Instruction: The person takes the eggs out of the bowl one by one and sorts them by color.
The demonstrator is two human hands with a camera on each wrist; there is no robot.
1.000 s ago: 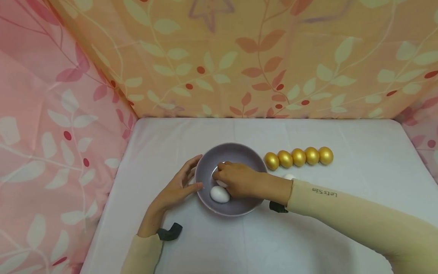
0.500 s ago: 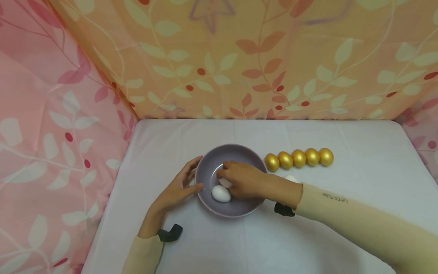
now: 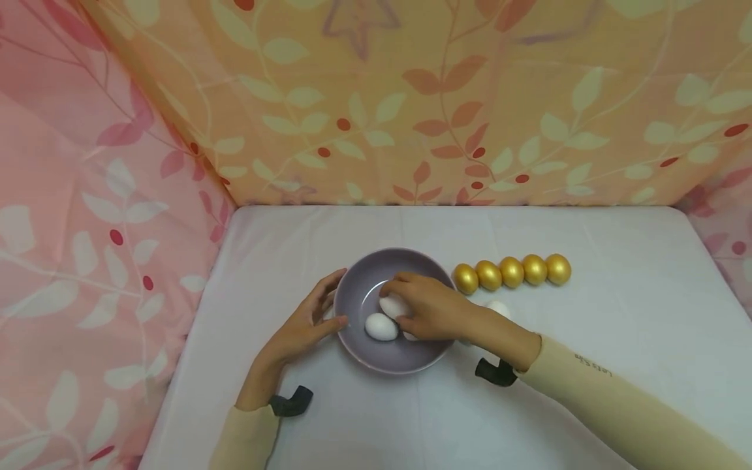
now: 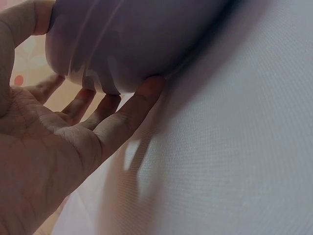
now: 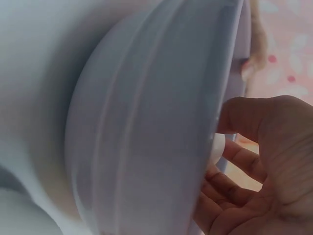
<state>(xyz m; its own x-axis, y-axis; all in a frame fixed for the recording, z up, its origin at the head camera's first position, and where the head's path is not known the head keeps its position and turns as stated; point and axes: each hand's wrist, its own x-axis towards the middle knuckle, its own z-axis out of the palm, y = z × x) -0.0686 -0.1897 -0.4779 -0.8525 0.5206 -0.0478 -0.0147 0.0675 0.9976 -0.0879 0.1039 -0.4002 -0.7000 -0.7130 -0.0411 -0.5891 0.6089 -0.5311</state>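
Since a second ago right hand (image 3: 431, 308) has drawn back over purple bowl (image 3: 360, 287), fingers loose above two white eggs (image 3: 382, 326) inside, gripping nothing; left hand (image 3: 305, 320) flat-fingered against rim; next, fetch white egg (image 3: 499, 307) on table

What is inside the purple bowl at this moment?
The purple bowl holds two white eggs: one lies free, the other sits under the right hand's fingers. That hand hides the bowl's right part.
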